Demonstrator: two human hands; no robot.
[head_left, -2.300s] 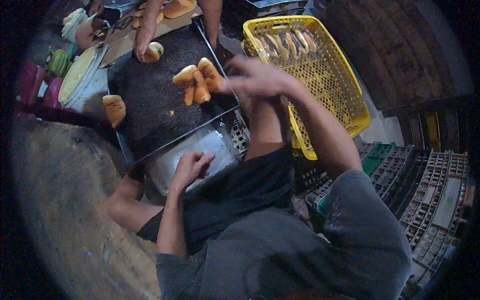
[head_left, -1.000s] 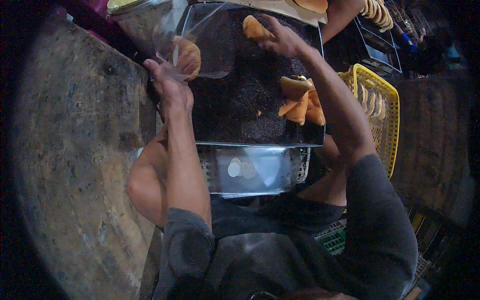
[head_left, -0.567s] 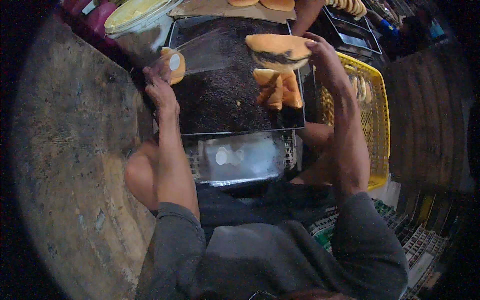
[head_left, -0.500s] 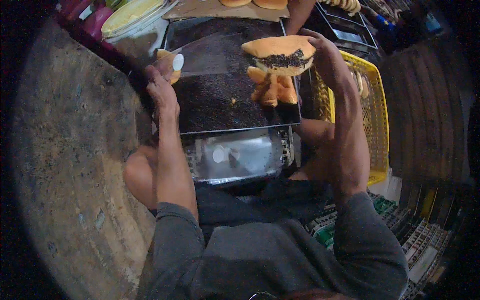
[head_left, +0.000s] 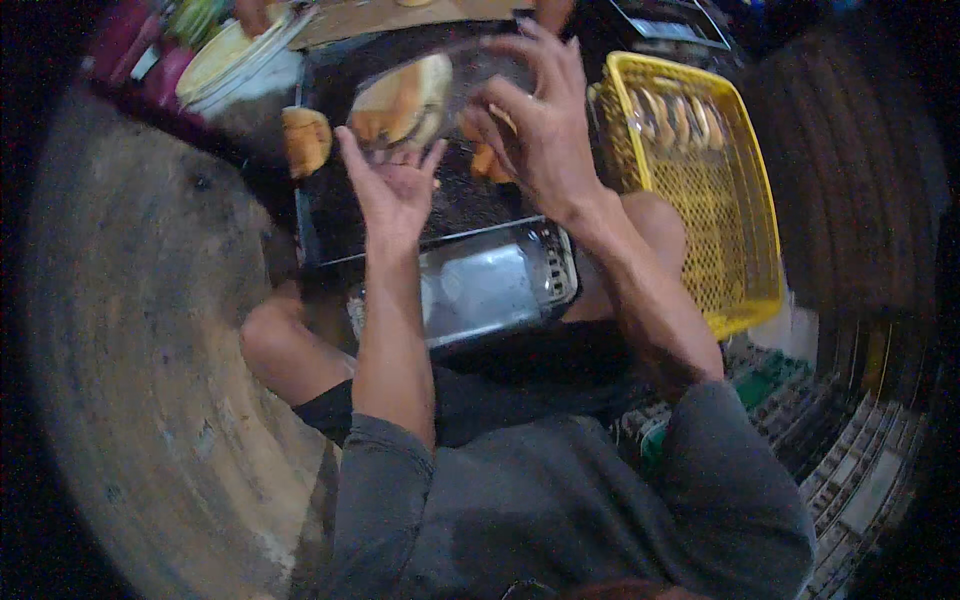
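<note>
A filled bun, seemingly in a clear plastic bag, is over the dark tray. My left hand is palm up against its near side, fingers spread and not wrapped round it. To the right, my right hand is raised with bent fingers beside the bag's film; blur hides whether they pinch it. Partly behind that hand are more bread pieces on the tray. Another bun piece sits at the tray's left edge.
A yellow basket with several packed buns stands at the right. Nearer me is a container with clear plastic sheets. A white tub with a yellowish top stands at the far left. Another person's hand shows above it.
The filled bun has moved left from my right hand to my left. My left hand has moved right and turned palm up. My right hand has come inward. The view has shifted slightly.
</note>
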